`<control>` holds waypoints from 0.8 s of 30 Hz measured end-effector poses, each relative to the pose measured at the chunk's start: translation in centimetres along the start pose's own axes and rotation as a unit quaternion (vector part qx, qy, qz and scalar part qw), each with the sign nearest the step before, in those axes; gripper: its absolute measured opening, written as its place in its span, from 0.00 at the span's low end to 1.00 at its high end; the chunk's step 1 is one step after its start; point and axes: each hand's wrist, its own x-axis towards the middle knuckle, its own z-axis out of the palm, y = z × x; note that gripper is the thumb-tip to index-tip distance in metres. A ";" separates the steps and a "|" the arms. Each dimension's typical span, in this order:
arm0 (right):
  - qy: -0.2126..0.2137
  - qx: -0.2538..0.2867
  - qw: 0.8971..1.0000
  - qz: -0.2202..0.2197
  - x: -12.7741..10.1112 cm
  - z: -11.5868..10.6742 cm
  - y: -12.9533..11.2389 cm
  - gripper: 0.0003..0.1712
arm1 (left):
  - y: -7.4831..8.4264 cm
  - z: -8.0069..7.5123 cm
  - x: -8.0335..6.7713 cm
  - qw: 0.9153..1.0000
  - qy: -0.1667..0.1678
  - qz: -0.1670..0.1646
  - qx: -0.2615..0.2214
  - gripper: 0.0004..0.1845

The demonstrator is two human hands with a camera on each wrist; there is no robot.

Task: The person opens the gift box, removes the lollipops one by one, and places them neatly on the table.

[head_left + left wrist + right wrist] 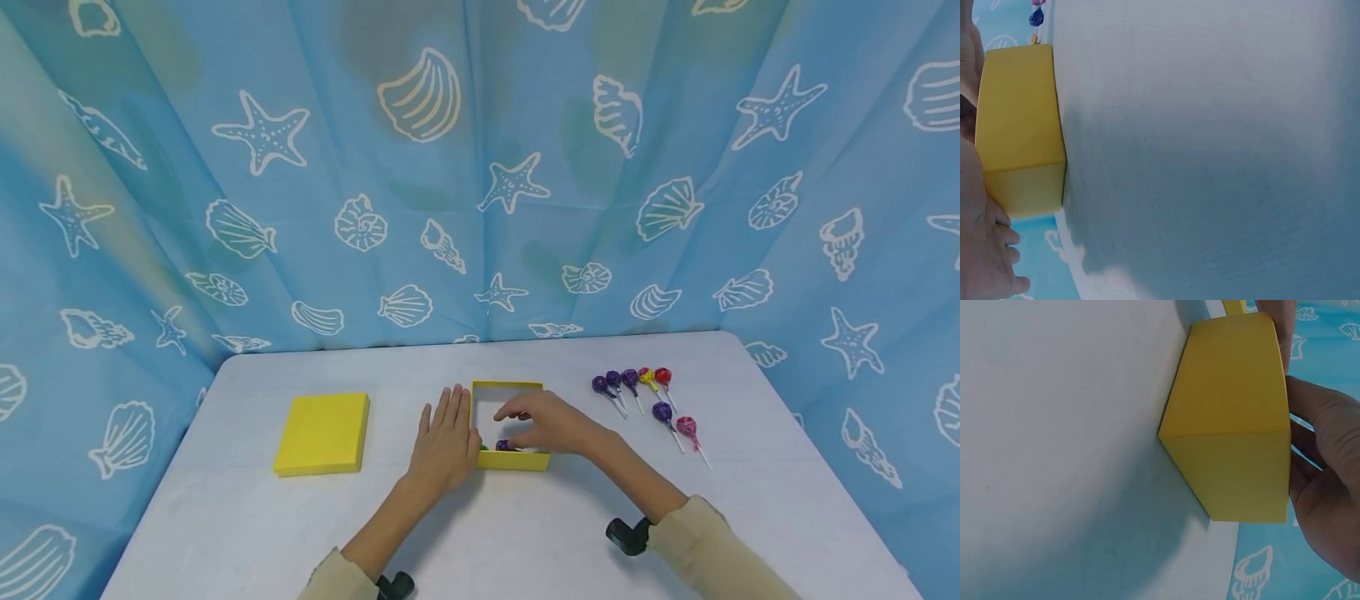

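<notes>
A yellow open box [513, 461] with a white inside stands on the table in front of me. My left hand [444, 446] lies along its left wall with fingers straight, the thumb at the rim. Over the right side of the box reaches my right hand [551, 421], its fingers bent and spread apart from the thumb, nothing seen between them. A purple-wrapped lollipop [505, 446] lies inside by the near wall, just below the right thumb. Beside it a bit of green [483, 447] shows at the near left corner. In the right wrist view the box wall [1229, 381] hides the fingertips.
A square yellow lid [322, 433] rests on the white table [225, 517] to the left. To the right lie several lollipops: purple ones [630, 378], a yellow one [647, 376], a red one [663, 376] and a pink one [687, 427]. A blue shell-print curtain [465, 208] hangs behind.
</notes>
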 end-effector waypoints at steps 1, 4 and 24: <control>-0.009 -0.008 1.000 0.000 0.2 0.1 -0.1 0.20 | 0.0 0.0 0.0 1.000 0.000 0.000 0.000 0.33; -0.032 -0.039 0.999 0.002 0.7 0.3 -0.3 0.18 | 0.0 0.0 -0.1 1.000 -0.003 0.001 0.000 0.33; -0.061 -0.097 0.993 0.025 2.3 1.1 -1.2 0.14 | -0.1 0.2 0.0 1.000 0.003 0.003 0.002 0.33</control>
